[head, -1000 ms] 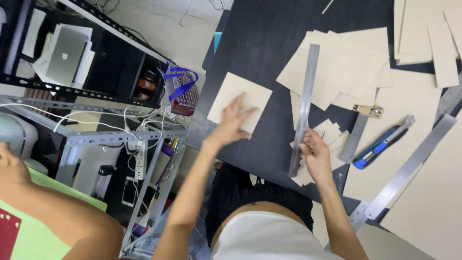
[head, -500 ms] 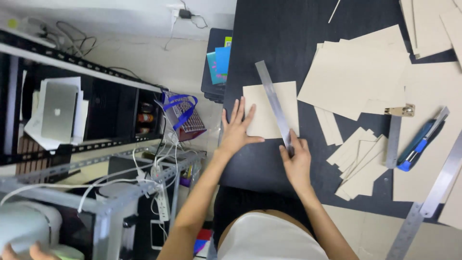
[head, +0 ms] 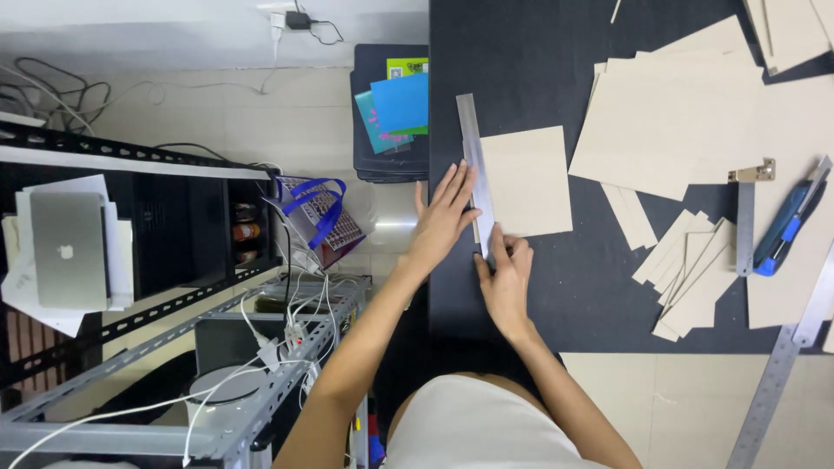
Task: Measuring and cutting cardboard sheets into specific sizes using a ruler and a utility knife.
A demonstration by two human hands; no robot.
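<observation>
While the left hand (head: 445, 217) presses flat, fingers spread, on the long steel ruler (head: 476, 174), the right hand (head: 504, 276), fingers seemingly closed, pins its six-o'clock end beside the square beige card (head: 526, 181).

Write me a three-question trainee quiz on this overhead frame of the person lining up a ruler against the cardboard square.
1. True or false: the left hand lies flat on the metal ruler.
2. Along which edge of the cardboard square does the ruler lie? A) its left edge in the picture B) its right edge C) across its middle
3. Which tool lies just right of the try square on the dark mat?

Key
1. True; its fingers spread over the ruler.
2. A; the right hand touches the ruler's near end.
3. The blue utility knife.
</observation>
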